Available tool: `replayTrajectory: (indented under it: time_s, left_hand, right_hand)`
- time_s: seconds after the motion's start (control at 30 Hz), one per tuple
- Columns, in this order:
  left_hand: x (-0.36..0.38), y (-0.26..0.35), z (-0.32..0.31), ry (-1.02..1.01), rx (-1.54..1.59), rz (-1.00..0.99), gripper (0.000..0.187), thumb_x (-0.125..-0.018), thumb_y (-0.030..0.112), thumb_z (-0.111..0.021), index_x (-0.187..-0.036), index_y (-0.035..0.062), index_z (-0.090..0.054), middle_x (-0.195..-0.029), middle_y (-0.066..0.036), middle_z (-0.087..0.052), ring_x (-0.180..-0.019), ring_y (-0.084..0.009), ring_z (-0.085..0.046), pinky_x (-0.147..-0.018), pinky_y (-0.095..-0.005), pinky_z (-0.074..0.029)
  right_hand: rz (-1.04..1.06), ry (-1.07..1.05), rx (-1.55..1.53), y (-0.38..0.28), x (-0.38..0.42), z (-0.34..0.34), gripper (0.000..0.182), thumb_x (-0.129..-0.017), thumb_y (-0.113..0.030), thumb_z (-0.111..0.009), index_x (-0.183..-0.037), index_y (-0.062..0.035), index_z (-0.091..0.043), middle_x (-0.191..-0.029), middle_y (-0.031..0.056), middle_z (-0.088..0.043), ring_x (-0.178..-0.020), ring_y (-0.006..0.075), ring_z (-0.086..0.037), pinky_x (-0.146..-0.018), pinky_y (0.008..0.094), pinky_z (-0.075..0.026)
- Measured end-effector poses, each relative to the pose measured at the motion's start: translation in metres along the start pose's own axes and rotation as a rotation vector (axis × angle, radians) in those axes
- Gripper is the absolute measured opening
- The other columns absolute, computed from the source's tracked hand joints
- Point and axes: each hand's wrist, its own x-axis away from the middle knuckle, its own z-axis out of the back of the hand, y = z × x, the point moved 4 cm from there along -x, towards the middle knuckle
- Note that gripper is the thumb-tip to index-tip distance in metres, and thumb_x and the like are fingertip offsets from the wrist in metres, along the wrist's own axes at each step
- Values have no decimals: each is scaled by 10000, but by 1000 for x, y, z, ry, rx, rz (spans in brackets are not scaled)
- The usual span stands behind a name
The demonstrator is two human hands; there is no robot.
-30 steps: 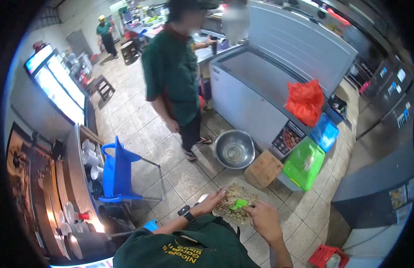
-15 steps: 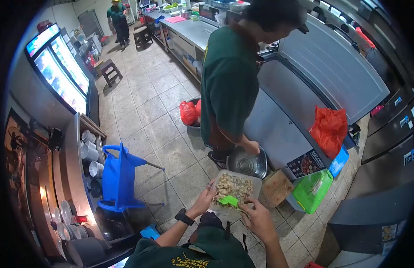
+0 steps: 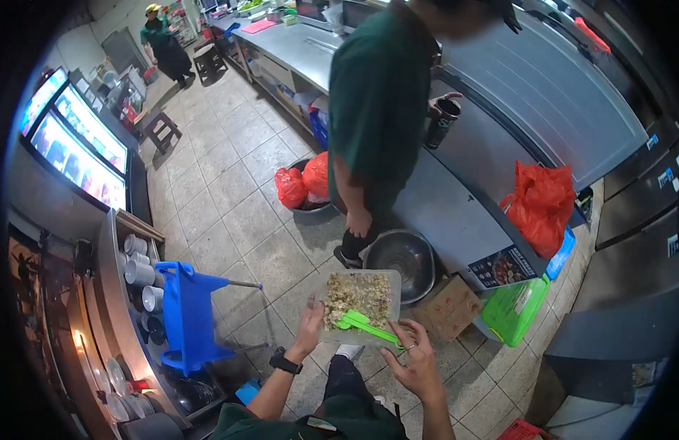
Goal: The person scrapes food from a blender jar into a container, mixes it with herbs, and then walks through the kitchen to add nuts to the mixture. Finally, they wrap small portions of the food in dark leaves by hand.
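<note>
A clear plastic container (image 3: 376,282) with a crumbly, pale brown chopped food (image 3: 347,297) in it is held out in front of me. My left hand (image 3: 310,326), a dark watch on its wrist, grips the container's left side. A bright green spatula (image 3: 368,328) rests in the food, its handle slanting across the near right corner. At that corner is my right hand (image 3: 412,356), thumb and fingers around the rim beside the handle's end. Whether it also pinches the handle is hard to tell.
A co-worker (image 3: 372,110) stands just ahead by an open chest freezer (image 3: 449,205), holding a dark cup (image 3: 443,121). A metal basin (image 3: 405,257) and a cardboard box (image 3: 449,306) lie beyond the container. To the left stands a blue plastic chair (image 3: 193,315).
The container has moved left and slightly nearer the floor's middle. My right hand has slid from the spatula's handle to the container's corner. The co-worker's arm has drawn back from the basin; a cup now shows.
</note>
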Motion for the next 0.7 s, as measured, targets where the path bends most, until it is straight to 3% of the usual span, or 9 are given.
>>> replayTrajectory:
  time_s: [0.17,0.2,0.23,0.27,0.37,0.43,0.53,0.6,0.7]
  left_hand:
    - [30,-78,-75,-56,145,199,691,-1046,438,-400,-1491,-81,-302,-1582,-183,-285,-1482,-270,-215,-1208,-357,-124]
    - [35,-85,-97,-144,130,171,702,-1046,436,-405,-1511,-71,-269,-1589,-175,-272,-1475,-268,-227,-1206,-354,-128]
    - [48,-5,-127,-241,231,71,765,-1039,449,-423,-1544,-60,-155,-1598,-197,-232,-1473,-283,-225,-1206,-350,-135]
    - [57,-8,-148,-244,241,55,765,-1039,449,-423,-1544,-60,-155,-1598,-197,-232,-1473,-283,-225,-1206,-350,-135]
    - [93,-17,-199,-357,169,266,846,-1025,448,-475,-1555,-51,-42,-1580,-214,-240,-1468,-281,-233,-1187,-354,-207]
    - [118,-10,-234,-354,76,203,837,-1027,443,-475,-1557,-42,-47,-1572,-209,-259,-1453,-278,-262,-1178,-353,-227]
    - [146,21,-249,-444,-32,188,795,-1030,426,-482,-1567,-1,-81,-1512,-188,-364,-1395,-261,-358,-1156,-359,-276]
    - [138,19,-245,-502,270,-44,720,-1028,393,-501,-1560,29,-181,-1438,-170,-452,-1337,-249,-428,-1132,-376,-318]
    - [103,60,-183,-67,-26,-239,605,-986,267,-597,-1496,50,-352,-1377,-135,-517,-1276,-222,-492,-1069,-366,-398]
  right_hand:
    - [-220,347,-520,67,65,16,983,-780,-183,-813,-1549,-38,-219,-1339,143,-501,-1201,253,-551,-963,392,-481]
    - [-191,401,-707,87,82,13,942,-797,-169,-789,-1544,-43,-229,-1321,126,-515,-1184,242,-551,-961,388,-476]
    - [-157,449,-883,115,104,8,901,-814,-156,-766,-1538,-47,-240,-1302,109,-529,-1168,231,-552,-959,383,-471]
    - [-302,464,-984,167,140,-12,814,-826,-127,-737,-1507,-37,-300,-1255,97,-556,-1135,229,-563,-951,376,-471]
    - [-502,521,-1170,222,200,-16,620,-858,-111,-682,-1416,-22,-427,-1159,78,-600,-1081,224,-584,-939,369,-472]
    - [-588,544,-1241,228,234,8,516,-878,-124,-656,-1357,-19,-495,-1110,70,-618,-1060,222,-593,-935,369,-474]
    - [-410,608,-1531,220,253,41,339,-945,-333,-537,-1142,-63,-597,-1076,75,-626,-1014,237,-615,-910,399,-495]
    - [-373,602,-1526,247,266,58,324,-947,-355,-528,-1100,-78,-598,-1071,68,-630,-1009,234,-621,-903,402,-499]
    - [-344,601,-1524,251,265,94,309,-949,-351,-523,-1098,-91,-597,-1056,34,-630,-1024,199,-616,-884,402,-501]
